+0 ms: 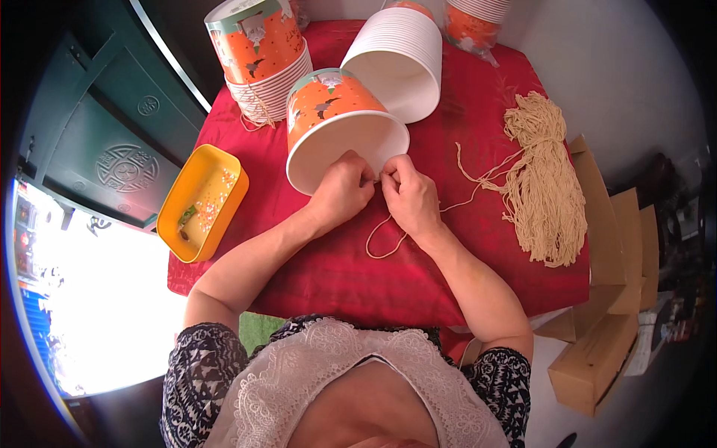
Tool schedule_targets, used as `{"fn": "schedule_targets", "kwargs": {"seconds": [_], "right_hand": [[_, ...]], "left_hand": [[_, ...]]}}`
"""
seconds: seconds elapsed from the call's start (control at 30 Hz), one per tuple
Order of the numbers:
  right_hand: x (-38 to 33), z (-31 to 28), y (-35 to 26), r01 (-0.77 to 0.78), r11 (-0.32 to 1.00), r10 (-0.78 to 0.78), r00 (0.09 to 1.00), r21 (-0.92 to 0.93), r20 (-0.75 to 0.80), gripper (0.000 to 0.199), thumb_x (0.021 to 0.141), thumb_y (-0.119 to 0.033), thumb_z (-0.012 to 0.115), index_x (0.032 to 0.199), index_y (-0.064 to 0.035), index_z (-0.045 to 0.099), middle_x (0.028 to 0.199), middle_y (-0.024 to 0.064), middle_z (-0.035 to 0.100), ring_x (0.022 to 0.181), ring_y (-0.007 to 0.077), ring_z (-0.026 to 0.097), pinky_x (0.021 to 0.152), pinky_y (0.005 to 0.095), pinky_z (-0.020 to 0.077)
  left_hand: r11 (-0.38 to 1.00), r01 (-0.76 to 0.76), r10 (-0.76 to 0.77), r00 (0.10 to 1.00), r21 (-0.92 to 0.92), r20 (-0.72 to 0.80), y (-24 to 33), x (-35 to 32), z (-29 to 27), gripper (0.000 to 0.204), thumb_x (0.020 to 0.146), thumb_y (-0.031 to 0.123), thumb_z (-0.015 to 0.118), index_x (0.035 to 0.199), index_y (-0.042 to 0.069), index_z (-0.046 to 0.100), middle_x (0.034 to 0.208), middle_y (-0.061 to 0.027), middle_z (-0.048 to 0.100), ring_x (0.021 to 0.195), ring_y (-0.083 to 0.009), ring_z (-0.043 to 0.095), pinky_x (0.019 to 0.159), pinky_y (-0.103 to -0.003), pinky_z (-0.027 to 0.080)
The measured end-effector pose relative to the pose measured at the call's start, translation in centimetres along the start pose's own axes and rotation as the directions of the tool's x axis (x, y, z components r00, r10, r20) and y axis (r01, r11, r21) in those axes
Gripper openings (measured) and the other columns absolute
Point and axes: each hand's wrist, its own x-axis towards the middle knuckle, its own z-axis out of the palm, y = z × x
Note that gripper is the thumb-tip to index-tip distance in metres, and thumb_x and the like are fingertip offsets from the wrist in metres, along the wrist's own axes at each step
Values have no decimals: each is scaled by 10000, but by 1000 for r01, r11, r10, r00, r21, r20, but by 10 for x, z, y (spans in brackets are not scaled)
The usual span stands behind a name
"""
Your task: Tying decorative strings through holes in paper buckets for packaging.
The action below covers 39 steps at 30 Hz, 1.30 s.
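A large paper bucket (340,101), orange and green outside with a white inside, lies tipped on the red tablecloth with its mouth toward me. My left hand (343,187) is at the near edge of its mouth, fingers closed in a pinch. Close beside it, nearly touching, my right hand (409,193) pinches thin beige string (385,256) between thumb and fingers. A strand seems to pass between both sets of fingertips, though they partly hide it. The string hangs in a loop below my right hand. Another length trails right toward a thick bundle of beige strings (549,187).
Nested buckets (258,63) stand upside down at the back left, with string around their rims. Another nested stack (403,56) lies sideways behind the bucket. A yellow plastic box (237,183) holding small colourful bits sits left. Cardboard boxes (594,366) are right of the table.
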Motion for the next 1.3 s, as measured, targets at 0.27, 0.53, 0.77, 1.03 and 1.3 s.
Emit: {"fn": "schedule_targets", "kwargs": {"seconds": [0.27, 0.53, 0.77, 1.03, 1.3], "right_hand": [[0, 2, 6, 130, 990, -132, 991, -64, -32, 81, 858, -57, 634, 865, -28, 560, 752, 152, 659, 678, 350, 660, 571, 442, 517], [0, 4, 8, 157, 985, -161, 986, -77, -48, 54, 857, -72, 644, 863, -36, 605, 796, 133, 666, 703, 346, 658, 591, 438, 527], [-1, -1, 5, 156, 987, -157, 987, -40, -20, 71, 851, -102, 675, 902, -54, 681, 829, 110, 661, 717, 330, 660, 609, 420, 537], [-3, -1, -1, 119, 990, -119, 993, -77, 11, 90, 826, -30, 689, 916, -25, 687, 872, 127, 678, 753, 322, 669, 640, 393, 538], [-2, 4, 5, 149, 977, -156, 987, -153, -33, 72, 831, -84, 678, 897, -74, 650, 812, 112, 636, 678, 337, 643, 576, 433, 525]], "left_hand": [[999, -18, 18, 1000, -41, -2, 0, -1, 0, 69, 763, -7, 641, 828, -31, 639, 836, -141, 641, 765, -247, 634, 680, -347, 513], [994, 28, -30, 999, -109, -15, -1, 1, 1, 53, 737, 0, 655, 774, -37, 663, 842, -176, 655, 777, -312, 649, 694, -388, 521], [990, 46, -46, 999, -130, 9, -1, 2, -3, 71, 787, 3, 652, 845, -37, 651, 832, -119, 659, 770, -196, 620, 680, -332, 496], [947, 203, -197, 979, -247, 47, -1, 5, -5, 75, 789, 31, 656, 790, -42, 669, 788, -151, 683, 722, -234, 658, 653, -352, 519], [846, 409, -366, 912, -342, 186, 5, 7, -8, 83, 800, 40, 663, 797, -42, 664, 756, -142, 680, 696, -212, 649, 634, -341, 516]]}}
